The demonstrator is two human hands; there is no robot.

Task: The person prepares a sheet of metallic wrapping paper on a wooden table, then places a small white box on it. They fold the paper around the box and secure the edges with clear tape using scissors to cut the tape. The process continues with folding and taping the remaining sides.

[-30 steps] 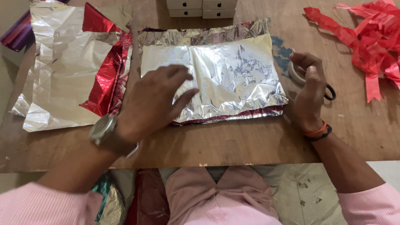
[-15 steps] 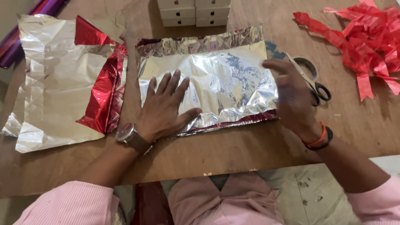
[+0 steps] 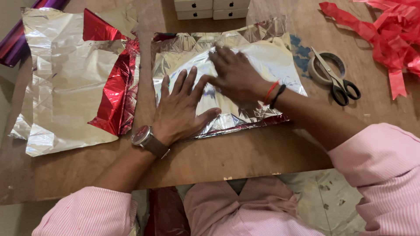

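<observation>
Silver foil sheet (image 3: 267,54) lies in the middle of the table (image 3: 245,153), crinkled, with a red edge showing along its near side. My left hand (image 3: 181,109) presses flat on its near-left part, fingers spread, grasping nothing. My right hand (image 3: 234,74) lies open and palm-down on the middle of the sheet, just beyond the left, also holding nothing. Scissors (image 3: 337,78) rest across a tape roll (image 3: 326,67) to the right, apart from the foil. A second silver and red sheet (image 3: 65,83) lies to the left. I judge the thin foil could tear or crease further if my palms drag against it, and the layers under it could slip askew.
</observation>
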